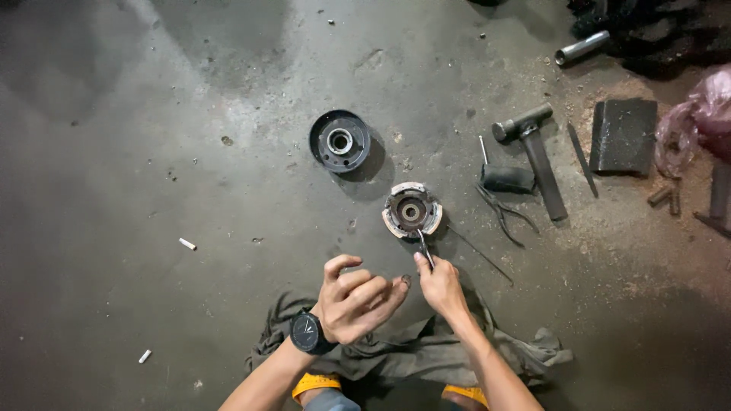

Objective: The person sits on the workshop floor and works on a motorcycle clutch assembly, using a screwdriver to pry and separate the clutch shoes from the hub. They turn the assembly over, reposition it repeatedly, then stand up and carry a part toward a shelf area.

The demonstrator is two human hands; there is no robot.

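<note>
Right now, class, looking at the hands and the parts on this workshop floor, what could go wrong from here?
1. The right hand holds a thin tool at the edge of the round clutch-like part; it may slip and jab the fingers.
2. The left hand pinches something very small, which could drop onto the gritty concrete floor and be lost.
3. The pliers and hammer lie loose nearby, easy to knock.

Stained grey concrete floor [152, 114], sawdust [609, 251] at right.
</note>
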